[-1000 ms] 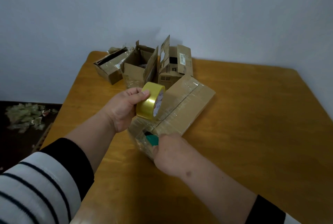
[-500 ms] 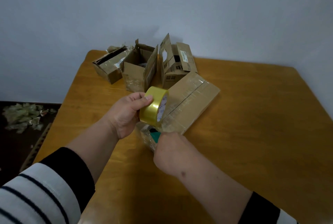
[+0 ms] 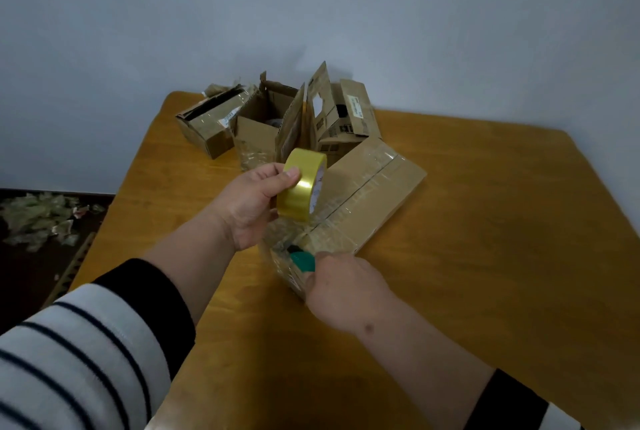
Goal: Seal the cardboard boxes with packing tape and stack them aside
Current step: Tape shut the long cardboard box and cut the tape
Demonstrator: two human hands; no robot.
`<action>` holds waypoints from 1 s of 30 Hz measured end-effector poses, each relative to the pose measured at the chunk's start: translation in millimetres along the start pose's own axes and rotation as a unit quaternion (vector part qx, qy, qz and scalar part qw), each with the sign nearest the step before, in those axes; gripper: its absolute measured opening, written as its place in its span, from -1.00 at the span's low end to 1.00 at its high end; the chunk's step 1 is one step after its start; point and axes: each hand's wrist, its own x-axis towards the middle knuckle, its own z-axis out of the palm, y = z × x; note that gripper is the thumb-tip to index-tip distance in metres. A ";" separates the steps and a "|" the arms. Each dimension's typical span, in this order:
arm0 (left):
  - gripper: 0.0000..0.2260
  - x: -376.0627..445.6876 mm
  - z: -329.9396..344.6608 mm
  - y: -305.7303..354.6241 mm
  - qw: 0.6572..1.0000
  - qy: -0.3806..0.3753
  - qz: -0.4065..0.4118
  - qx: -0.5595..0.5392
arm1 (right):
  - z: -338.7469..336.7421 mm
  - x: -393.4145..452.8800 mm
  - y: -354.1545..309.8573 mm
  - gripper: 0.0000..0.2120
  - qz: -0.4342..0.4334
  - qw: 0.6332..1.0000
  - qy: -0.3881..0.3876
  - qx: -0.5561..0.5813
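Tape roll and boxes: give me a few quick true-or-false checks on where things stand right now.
1. The left hand holds the yellow tape roll above the flat box. True.
2. The right hand holds nothing. False: it grips a green-handled tool at the box's near end.
3. Three other boxes sit at the far edge of the table. True.
4. All of those far boxes are sealed shut. False: at least the middle one stands open with its flaps up.
5. The tape roll lies on the table. False: it is held off the surface.
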 end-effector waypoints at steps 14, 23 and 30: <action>-0.88 40.2 -3.7 3.8 0.996 -0.080 -0.039 0.004 | -8.1 -0.4 6.5 -0.94 -0.037 0.993 0.061 -0.094; -0.85 39.7 -5.0 -4.4 0.996 -0.080 -0.048 0.008 | -23.8 21.8 -1.4 -0.84 -0.007 0.997 -0.014 -0.077; -0.89 35.3 -18.5 -9.6 0.995 -0.084 -0.042 -0.045 | -20.0 24.0 16.2 -0.87 0.000 0.998 0.000 -0.057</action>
